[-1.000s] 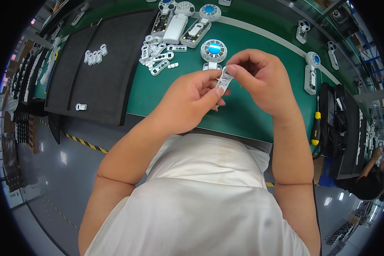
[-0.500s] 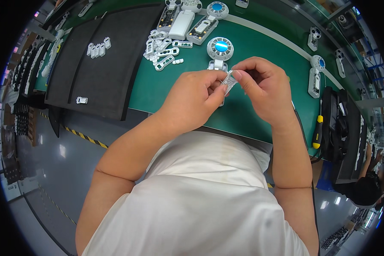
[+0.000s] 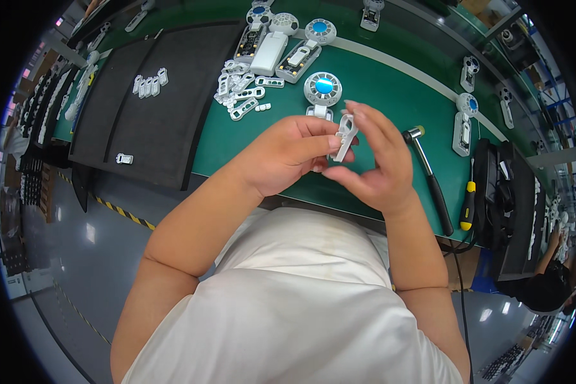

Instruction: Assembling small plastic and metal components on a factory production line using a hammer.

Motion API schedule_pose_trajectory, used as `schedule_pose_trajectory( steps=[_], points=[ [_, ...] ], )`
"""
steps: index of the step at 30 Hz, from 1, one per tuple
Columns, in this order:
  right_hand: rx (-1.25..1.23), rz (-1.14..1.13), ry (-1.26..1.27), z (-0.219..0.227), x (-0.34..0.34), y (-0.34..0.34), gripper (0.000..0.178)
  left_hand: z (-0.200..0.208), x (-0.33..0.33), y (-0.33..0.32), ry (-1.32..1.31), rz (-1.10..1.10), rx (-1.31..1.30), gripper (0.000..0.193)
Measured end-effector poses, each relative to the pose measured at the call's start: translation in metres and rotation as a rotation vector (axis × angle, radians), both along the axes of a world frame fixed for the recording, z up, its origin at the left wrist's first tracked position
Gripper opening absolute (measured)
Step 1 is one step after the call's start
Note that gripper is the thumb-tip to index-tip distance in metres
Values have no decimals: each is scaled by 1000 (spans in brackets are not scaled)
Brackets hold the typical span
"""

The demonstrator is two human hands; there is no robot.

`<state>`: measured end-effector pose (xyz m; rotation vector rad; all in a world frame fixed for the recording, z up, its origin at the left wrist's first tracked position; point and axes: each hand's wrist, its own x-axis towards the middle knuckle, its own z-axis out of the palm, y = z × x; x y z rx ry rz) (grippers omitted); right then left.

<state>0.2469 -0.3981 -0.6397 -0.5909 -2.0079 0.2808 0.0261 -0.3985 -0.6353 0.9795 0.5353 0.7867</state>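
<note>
A small white plastic piece with an oblong opening [image 3: 345, 136] is pinched between the thumb and fingers of my left hand [image 3: 278, 153], tilted above the near part of the green bench. My right hand [image 3: 385, 163] is open close beside it, thumb low and fingers raised; whether a fingertip touches the piece I cannot tell. Just beyond my hands lies a white device with a round, vented head and blue centre [image 3: 323, 88]; my left hand covers its lower part. Further left is a pile of similar white oblong pieces [image 3: 243, 93].
A mallet with a black handle [image 3: 434, 185] lies right of my right hand, beside a yellow-and-black screwdriver [image 3: 468, 203]. A large black mat [image 3: 166, 118] on the left bears several small white parts [image 3: 148, 86]. More devices [image 3: 269, 54] stand at the back. Another person [image 3: 544, 285] is at far right.
The white piece has turned to show its side, still in my left hand. My right hand has loosened its pinch and spread its fingers. The mallet has come into sight.
</note>
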Motion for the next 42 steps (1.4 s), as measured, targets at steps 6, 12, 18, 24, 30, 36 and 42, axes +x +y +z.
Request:
schedule_pose_trajectory(
  steps=[6,12,18,24,30,36,42],
  points=[
    [82,-95,-39,6,18,-4,83,18,-6,-2,571,212,491,49],
    [60,17,239,-12,39,-4,77,10,17,-2,1465,280,725,67],
    [161,-47,237,-9,45,-2,74,16,9,21,1345,131,596,61],
    [232,-186,209,-2,46,-6,69,15,-8,29,1202,-1,563,50],
    [225,-171,185,8,41,-12,64,6,-4,8,178,78,188,60],
    [332,-170,58,21,22,-14,59,17,24,-7,-2,149,351,84],
    [411,-168,-25,31,18,-12,53,33,31,-17,-23,211,378,90]
  ],
)
